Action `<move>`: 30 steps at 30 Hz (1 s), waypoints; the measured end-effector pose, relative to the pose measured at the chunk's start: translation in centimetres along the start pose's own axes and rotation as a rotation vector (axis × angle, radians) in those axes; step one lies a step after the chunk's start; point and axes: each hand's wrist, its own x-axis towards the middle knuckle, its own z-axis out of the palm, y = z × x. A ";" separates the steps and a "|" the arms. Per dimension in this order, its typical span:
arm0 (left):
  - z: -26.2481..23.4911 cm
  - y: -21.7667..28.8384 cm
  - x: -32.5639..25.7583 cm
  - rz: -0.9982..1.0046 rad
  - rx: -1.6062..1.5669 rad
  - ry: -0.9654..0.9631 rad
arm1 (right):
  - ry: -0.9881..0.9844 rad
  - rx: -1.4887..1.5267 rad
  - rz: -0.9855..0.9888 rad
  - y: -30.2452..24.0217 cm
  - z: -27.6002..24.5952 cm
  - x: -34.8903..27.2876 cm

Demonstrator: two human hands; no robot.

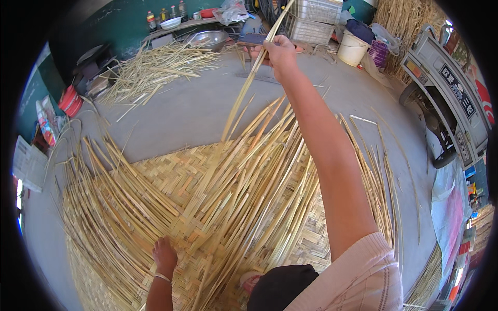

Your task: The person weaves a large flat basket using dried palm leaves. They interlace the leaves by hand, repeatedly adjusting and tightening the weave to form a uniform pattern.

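Observation:
A large herringbone-woven mat (171,168) of split reed lies on the floor before me, with many long loose reed strips spread over it in fans. My right hand (280,56), stretched far forward, is closed on a long pale reed strip (244,93). That strip slants from above the hand down to the mat's far edge. Low on the left part of the mat, my left hand (165,256) has its fingers curled down against the weave, beside the left fan of reed strips (119,207). Its fingertips and anything in them are hidden.
A heap of short reed pieces (161,70) lies at the far left, near a metal basin (207,39). Stacked white crates (313,23) and a cream bucket (354,48) stand at the back. A three-wheeled cargo vehicle (446,88) is parked at right.

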 end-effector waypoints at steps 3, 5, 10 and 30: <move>-5.6 1.2 1.0 0.120 -0.071 0.167 | -0.241 -0.172 -0.025 0.2 2.9 -4.5; -10.8 2.9 1.9 0.155 -0.167 0.310 | -0.405 -0.250 -0.013 1.4 5.4 -8.1; -22.9 7.7 2.9 0.494 0.142 0.988 | -0.818 -0.592 -0.227 5.3 10.5 -18.1; -18.6 4.7 2.8 0.391 -0.074 0.558 | -1.251 -0.936 -0.329 8.6 15.6 -29.4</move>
